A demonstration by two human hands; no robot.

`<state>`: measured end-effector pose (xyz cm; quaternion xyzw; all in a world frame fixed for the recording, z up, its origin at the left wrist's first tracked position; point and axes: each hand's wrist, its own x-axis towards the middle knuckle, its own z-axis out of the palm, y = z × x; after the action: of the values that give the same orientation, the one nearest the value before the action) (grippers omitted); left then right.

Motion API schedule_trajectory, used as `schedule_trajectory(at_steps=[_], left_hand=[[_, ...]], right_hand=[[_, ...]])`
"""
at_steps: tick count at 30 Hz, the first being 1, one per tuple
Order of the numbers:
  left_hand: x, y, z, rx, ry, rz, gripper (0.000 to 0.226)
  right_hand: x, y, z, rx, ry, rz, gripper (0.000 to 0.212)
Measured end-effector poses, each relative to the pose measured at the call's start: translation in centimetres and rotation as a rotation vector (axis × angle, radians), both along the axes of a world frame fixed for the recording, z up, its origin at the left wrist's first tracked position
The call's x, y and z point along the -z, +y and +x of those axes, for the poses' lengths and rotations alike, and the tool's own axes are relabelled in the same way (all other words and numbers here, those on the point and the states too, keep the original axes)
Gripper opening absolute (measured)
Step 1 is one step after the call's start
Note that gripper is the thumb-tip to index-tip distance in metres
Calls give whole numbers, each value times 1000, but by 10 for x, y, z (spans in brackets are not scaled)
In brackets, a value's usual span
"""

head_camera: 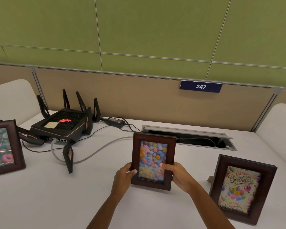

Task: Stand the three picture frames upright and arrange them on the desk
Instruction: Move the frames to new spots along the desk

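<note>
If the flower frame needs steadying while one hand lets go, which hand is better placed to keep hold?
Probably the right hand: it wraps the flower frame edge more fully than the left hand.

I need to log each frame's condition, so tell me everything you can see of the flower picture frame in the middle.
The flower frame is a portrait rectangle with a wide, dark brown, wood-looking border around a picture of pastel blue, pink and yellow flowers. It stands upright mid-desk, its bottom edge at the white desk. The left hand and right hand hold its lower sides, thumbs across the front. Its back support is hidden.
</note>
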<state>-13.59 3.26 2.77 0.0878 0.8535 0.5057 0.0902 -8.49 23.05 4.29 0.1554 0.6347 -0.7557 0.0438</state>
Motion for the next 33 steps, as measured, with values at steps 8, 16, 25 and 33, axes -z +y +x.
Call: schedule_trajectory(at_steps=[8,16,25,33], left_hand=[[-11,18,-68,14,44,-24,34],[3,37,-109,-4,28,-53,36],[12,42,-119,8,89,-89,35],[22,40,-100,-13,47,-55,35]], right_hand=[[-12,15,-66,-15,-6,-5,15],[-1,28,-111,31,-37,-12,14],[11,36,-125,59,-37,-34,15],[17,20,-109,102,-35,116,37]])
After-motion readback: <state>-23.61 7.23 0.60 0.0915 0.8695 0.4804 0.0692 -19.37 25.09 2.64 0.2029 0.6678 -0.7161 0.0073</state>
